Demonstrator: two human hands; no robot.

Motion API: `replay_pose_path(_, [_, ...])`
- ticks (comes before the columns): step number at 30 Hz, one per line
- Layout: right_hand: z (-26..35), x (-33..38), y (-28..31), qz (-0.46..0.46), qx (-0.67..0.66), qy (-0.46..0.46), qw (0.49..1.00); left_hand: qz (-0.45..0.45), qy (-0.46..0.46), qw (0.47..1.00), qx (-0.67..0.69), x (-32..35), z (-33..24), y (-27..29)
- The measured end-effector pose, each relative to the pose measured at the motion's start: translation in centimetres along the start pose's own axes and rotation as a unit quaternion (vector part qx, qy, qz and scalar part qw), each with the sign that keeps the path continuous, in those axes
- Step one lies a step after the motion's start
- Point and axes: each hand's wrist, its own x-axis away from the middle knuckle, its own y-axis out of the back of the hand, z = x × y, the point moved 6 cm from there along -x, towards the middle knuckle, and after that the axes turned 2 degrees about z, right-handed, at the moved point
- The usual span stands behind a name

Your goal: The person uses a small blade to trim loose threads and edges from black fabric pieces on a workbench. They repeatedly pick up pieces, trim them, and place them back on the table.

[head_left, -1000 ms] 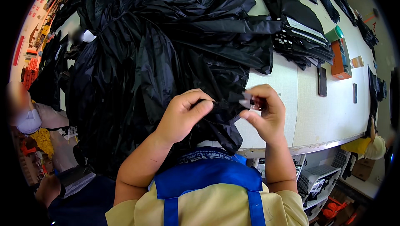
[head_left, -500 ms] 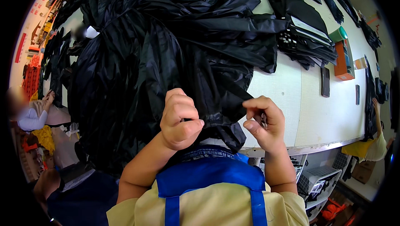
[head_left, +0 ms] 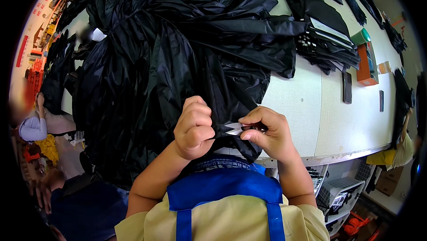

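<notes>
Small thread snips (head_left: 234, 128) are in my right hand (head_left: 272, 134), gripped between thumb and fingers. Their two pale blades stand apart and point left, close over the black fabric (head_left: 217, 81). My left hand (head_left: 193, 130) is closed at the left of the blades, its fingers curled round an edge of that shiny black cloth. What lies inside the left fist is hidden. The cloth spreads in a large, loosely folded heap across the table from my hands to the far side. Whether the blades touch a thread cannot be made out.
A stack of folded black pieces (head_left: 327, 32) with white slips lies at the far right. Near it are an orange box (head_left: 367, 70), a green tape roll (head_left: 361, 36) and a dark phone (head_left: 347, 87). Wire baskets (head_left: 340, 190) stand below the table edge. Other people work at both sides.
My right hand has moved left and turned, bringing the snips' blades into view beside my left fist. My left hand stays nearly in place. People at both sides have shifted.
</notes>
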Motion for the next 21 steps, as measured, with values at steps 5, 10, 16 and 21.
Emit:
replay_pose_path(5, [-2.2,0.0,-0.2,-0.064,-0.155,-0.019,0.986,-0.023,0.032,0.999,0.020,0.0,0.3,0.8])
replay_pose_path(10, [-1.5,-0.9,1.4,-0.099,0.172,0.045,0.979,-0.061,0.291,0.945,0.139,-0.1,2.4,1.6])
replay_pose_path(16, [-5.4,-2.1,3.7,-0.040,-0.046,-0.083,0.995,-0.052,0.519,0.788,0.327,0.1,5.2,2.7])
replay_pose_path(21, [-6.3,-3.3,2.9,-0.041,-0.200,-0.106,0.973,-0.100,0.544,0.742,0.380,0.7,6.0,2.8])
